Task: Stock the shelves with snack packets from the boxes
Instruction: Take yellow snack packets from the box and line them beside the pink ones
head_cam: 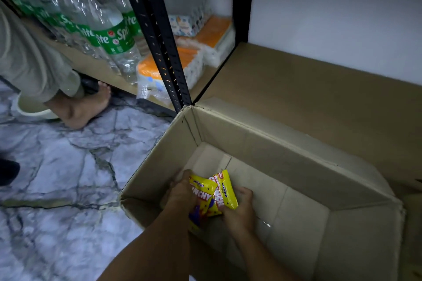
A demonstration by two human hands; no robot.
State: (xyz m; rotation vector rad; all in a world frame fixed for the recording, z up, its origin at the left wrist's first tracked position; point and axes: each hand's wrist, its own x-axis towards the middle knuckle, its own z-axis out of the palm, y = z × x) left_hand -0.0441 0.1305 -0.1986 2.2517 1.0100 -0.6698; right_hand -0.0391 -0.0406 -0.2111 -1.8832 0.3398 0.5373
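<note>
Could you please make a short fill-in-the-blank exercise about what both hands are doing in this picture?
1. Both hands hold yellow snack packets inside a cardboard ____.
2. The bottles on the shelf have ____ labels.
3. Beside the left hand, the right hand grips a ____ packet.

Missing words: box; green; yellow

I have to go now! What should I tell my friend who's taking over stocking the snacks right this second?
Left hand: holding yellow snack packets low inside the open brown cardboard box.
Right hand: gripping more of the same yellow packets in the box.
Box: on the marble floor beside the black metal shelf post; apart from these packets, its visible bottom looks bare.
Shelf: clear Sprite bottles with green labels and orange-topped tissue packs on the bottom level; no snack packets seen there.
Done: packets gathered.
Left: lift them out and put them on a shelf.
</note>
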